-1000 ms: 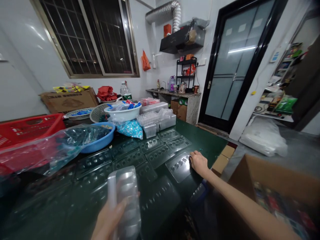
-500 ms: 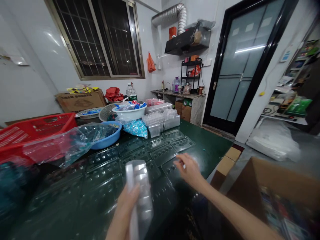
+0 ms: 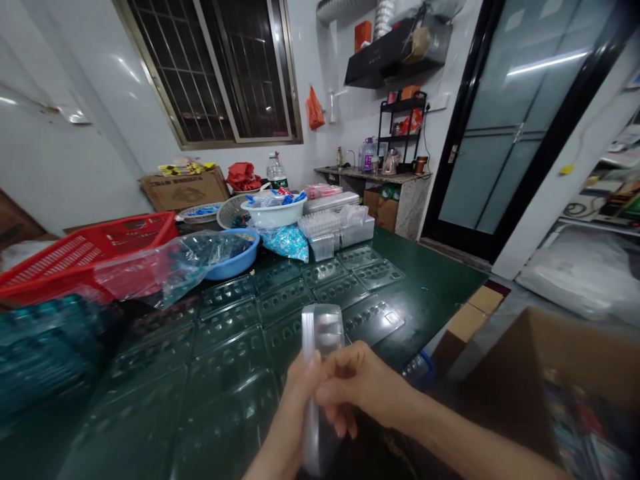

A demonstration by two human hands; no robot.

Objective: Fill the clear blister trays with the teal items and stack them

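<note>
Okay, both hands are on one thing. The left hand [image 3: 286,427] is closed around a stack of clear plastic trays [image 3: 321,327], and the stack stands upright, seen edge-on, above the near side of the green table [image 3: 433,287]. The right hand [image 3: 361,387] comes in from the right with its fingers curled in a narrow grip against the stack, partly hiding it. Below the stack, loose clear trays [image 3: 285,340] lie flat in rows on the table, and they cover most of it. At the far side of the table sit a blue basin [image 3: 235,267], a white bowl [image 3: 274,215] holding small packets, and clear plastic boxes [image 3: 340,230]. A shiny blue bag [image 3: 287,243] lies beside those boxes. A red basket [image 3: 85,250] sits at the table's left end, with a clear plastic bag [image 3: 170,267] lying against it. A cardboard box [image 3: 515,380] stands just off the table's right side.
</note>
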